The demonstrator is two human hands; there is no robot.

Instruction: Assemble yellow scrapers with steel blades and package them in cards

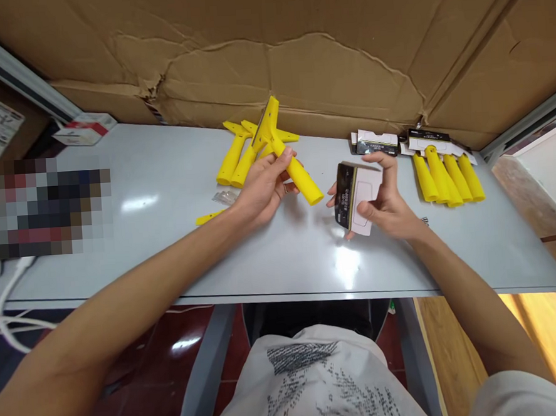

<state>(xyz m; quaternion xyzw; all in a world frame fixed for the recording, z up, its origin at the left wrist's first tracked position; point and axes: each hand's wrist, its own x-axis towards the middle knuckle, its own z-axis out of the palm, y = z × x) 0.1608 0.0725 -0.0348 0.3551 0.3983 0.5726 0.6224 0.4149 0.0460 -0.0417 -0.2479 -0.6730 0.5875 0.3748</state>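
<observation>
My left hand (264, 193) is closed around the handle of a yellow scraper (305, 182), whose wide head with a metal blade edge points up and away. In my right hand (393, 207) is a small black and white carton (365, 202), gripped between thumb and fingers and held tilted over the table. Just behind my left hand lie more yellow scrapers (233, 159), partly overlapping. A small clear plastic item (224, 197) and a flat yellow piece (207, 218) are beside my left wrist. Small dark bits (424, 221) show near my right wrist.
At the back right, several yellow handles (454, 181) stick out from black and white cartons (427, 139). Another such carton (376, 143) lies beside them. Cardboard (298, 75) walls the grey table's (272, 268) far side. A red and white box (86, 129) sits back left; a white cable (5, 300) hangs left.
</observation>
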